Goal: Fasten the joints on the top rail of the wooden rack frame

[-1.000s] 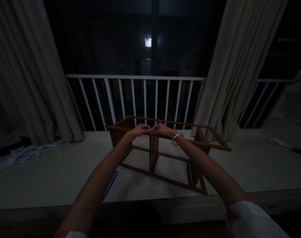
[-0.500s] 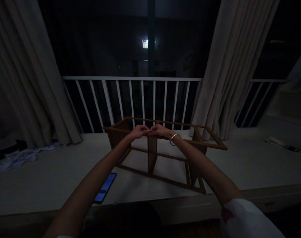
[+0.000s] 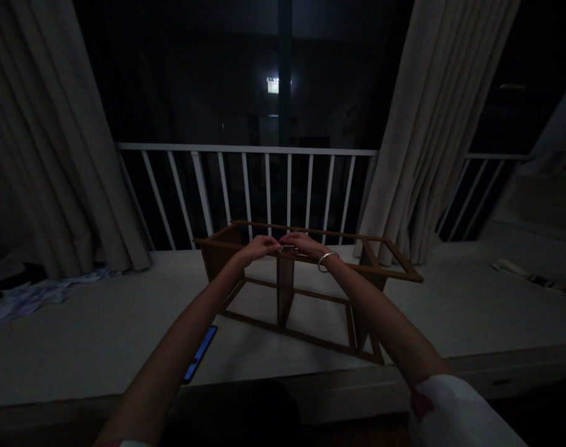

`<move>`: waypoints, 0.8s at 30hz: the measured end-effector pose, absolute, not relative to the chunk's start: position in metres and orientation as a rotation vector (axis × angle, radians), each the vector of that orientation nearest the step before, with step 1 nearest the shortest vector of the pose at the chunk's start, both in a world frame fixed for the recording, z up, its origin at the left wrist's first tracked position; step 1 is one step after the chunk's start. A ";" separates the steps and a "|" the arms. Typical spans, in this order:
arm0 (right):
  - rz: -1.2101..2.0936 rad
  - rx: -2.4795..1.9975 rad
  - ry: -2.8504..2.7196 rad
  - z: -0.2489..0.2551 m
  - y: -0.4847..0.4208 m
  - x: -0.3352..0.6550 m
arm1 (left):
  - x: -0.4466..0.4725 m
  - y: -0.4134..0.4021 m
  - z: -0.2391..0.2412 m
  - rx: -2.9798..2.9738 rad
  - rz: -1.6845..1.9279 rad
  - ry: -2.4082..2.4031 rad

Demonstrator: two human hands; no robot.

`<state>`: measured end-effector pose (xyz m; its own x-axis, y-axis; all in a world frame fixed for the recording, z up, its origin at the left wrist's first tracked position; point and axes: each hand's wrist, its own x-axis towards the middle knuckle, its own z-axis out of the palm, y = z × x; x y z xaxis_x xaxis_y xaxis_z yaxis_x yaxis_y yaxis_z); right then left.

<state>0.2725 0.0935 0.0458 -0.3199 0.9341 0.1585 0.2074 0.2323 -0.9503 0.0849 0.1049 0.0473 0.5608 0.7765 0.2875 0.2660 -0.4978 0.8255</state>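
Observation:
A brown wooden shelf frame lies on its side on the pale ledge, its middle board standing upright. Over that board, at the frame's upper rail, my left hand and my right hand meet with fingers pinched. Between their fingertips runs a thin, shiny metal rod, like a hex key; its ends are hidden by the fingers. My right wrist wears a silver bangle.
A phone with a lit screen lies left of the frame, partly behind my left forearm. White railings and a dark window stand behind, between curtains. Crumpled papers lie far left on the ledge.
My fingertips have drawn slightly apart, and the thin metal rod now shows between them. The right fingers are raised a little. The shelf frame has stayed in place.

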 end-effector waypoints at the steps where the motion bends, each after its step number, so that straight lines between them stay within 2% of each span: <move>1: 1.140 -1.045 -1.696 0.046 0.093 0.272 | 0.085 0.105 0.047 2.037 0.849 0.839; 12: 1.143 -0.971 -1.844 0.052 0.079 0.270 | 0.085 0.099 0.054 2.075 0.816 0.924; 24: 0.970 -1.161 -1.744 0.044 0.091 0.271 | 0.081 0.103 0.051 2.073 0.771 0.898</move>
<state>0.2714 0.0907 0.0440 -0.2500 0.9463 0.2051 0.3246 0.2815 -0.9030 0.0810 0.1033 0.0512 0.5750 0.7859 0.2276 0.3432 -0.4842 0.8048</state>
